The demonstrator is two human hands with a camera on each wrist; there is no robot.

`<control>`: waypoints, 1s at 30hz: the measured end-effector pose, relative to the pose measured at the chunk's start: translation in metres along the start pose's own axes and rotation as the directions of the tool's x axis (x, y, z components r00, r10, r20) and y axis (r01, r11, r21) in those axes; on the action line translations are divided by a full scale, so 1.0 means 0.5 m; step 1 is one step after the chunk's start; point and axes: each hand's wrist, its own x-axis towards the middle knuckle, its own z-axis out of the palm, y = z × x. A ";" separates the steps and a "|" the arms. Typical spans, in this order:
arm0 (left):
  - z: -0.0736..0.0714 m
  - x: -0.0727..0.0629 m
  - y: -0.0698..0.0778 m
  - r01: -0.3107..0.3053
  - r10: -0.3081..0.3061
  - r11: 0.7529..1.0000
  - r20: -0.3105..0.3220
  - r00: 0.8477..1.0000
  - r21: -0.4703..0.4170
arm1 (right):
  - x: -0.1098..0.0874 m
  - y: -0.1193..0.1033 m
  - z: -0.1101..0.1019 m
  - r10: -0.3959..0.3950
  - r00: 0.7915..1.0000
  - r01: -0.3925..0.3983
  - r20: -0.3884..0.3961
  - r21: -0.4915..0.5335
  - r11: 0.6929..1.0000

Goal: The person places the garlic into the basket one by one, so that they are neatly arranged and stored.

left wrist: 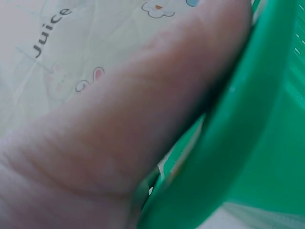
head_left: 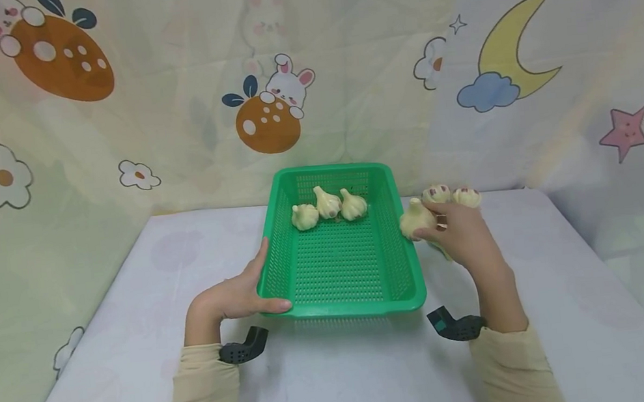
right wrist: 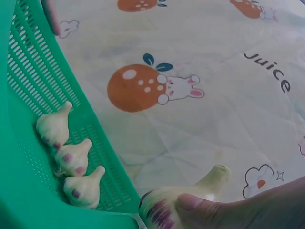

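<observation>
A green plastic basket [head_left: 338, 271] sits mid-table, with three garlic bulbs [head_left: 328, 203] grouped at its far end. My left hand [head_left: 232, 299] grips its near left corner, the thumb lying along the front rim and the fingers against the left side. Beside the right rim, my right hand [head_left: 469, 234] pinches another garlic bulb [head_left: 416, 218] between thumb and fingers. In the right wrist view that bulb [right wrist: 159, 210] shows purple streaks, its stem pointing up and right, right at the basket's edge.
More garlic bulbs [head_left: 466, 197] lie on the table behind my right hand, which partly covers them. A pale stem [head_left: 440, 251] shows below its fingers. The white-covered table [head_left: 186, 254] ends at a cartoon-printed curtain [head_left: 189, 110] close behind the basket.
</observation>
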 end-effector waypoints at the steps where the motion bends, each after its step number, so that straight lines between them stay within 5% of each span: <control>1: -0.001 0.000 0.000 0.002 -0.002 1.000 -0.001 1.000 0.002 | 0.001 -0.002 0.001 -0.006 1.000 0.006 -0.002 -0.004 1.000; 21: 0.001 0.001 0.009 0.032 -0.031 0.999 0.032 0.999 -0.020 | -0.005 -0.027 0.001 -0.022 0.997 0.018 -0.072 -0.056 0.998; 30: -0.001 0.000 0.005 0.066 -0.066 0.998 0.011 0.998 0.012 | 0.024 -0.043 0.013 -0.081 0.996 0.080 -0.044 -0.030 0.996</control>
